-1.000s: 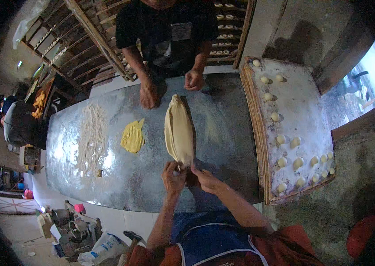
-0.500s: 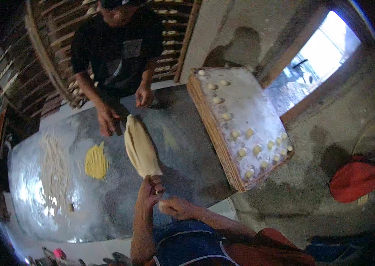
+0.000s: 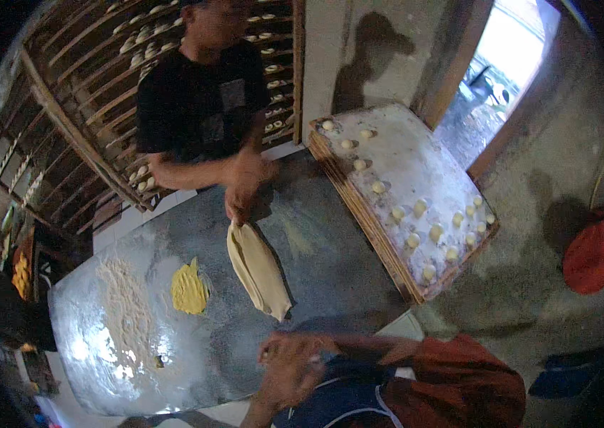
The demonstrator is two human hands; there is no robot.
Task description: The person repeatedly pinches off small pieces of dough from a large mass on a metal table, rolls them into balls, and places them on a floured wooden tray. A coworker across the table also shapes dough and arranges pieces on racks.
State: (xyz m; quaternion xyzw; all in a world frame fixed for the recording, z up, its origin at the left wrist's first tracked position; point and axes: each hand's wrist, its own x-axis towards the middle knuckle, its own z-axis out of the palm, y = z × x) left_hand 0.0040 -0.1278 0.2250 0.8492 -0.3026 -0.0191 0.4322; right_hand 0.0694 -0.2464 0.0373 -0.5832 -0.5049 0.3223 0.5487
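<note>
My left hand (image 3: 293, 381) and my right hand (image 3: 289, 347) meet in front of my blue apron, overlapping over the table's near edge. Their fingers are blurred and partly hide each other, so I cannot make out anything in them. Just beyond lies a long, folded slab of pale dough (image 3: 259, 272), its near end apart from my hands. Across the table, a person's hands (image 3: 243, 187) come together at the dough's far tip. Left of the dough sits a flattened yellow lump (image 3: 190, 289), soft and ridged.
Flour (image 3: 127, 299) is spread over the left of the grey tabletop (image 3: 227, 357). On the right, stacked wooden boards (image 3: 416, 153) carry several small dough balls (image 3: 421, 207). Racks (image 3: 95, 93) holding dough pieces stand behind the person. A red item (image 3: 592, 257) is at far right.
My left hand has left the dough's near end and come back to my right hand. The other person's hands have moved together to its far tip. The view has shifted.
</note>
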